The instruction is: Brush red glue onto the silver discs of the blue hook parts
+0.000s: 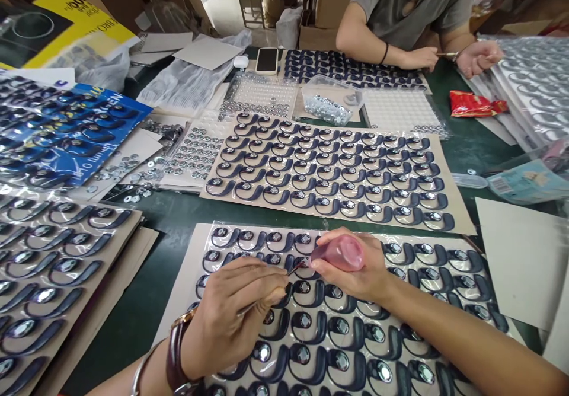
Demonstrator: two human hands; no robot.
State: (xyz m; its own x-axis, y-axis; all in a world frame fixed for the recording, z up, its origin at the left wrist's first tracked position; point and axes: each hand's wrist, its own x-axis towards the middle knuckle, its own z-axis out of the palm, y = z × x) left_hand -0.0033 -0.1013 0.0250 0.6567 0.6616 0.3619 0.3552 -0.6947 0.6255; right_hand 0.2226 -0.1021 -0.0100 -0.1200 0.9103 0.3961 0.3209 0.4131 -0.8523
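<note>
Closest to us, it's the front sheet [184, 283], carrying row upon row of dark curved pieces [377, 334], each set with a shiny round stone, all under clear film. And look at the hands over its upper half! Left hand [242, 301] above the front sheet's left side, fingers pinched together on a slim dark tool [293, 268]; right hand [355, 268] just across from it, wrapped firmly round a pink bottle [342, 252], narrow end facing the tool's tip. Do those two tips touch? Cannot tell, they're so close! Both meet over a piece in the front sheet's second row.

Beyond the front sheet, a second sheet [454, 206] packed with similar pieces, and past that a clear tub [355, 99] of small shiny parts. Left of the front sheet, another filled sheet [122, 239]; right of it, blank card [520, 259]. Far beyond, a co-worker's hand [420, 58] grips a thin stick [446, 54].
</note>
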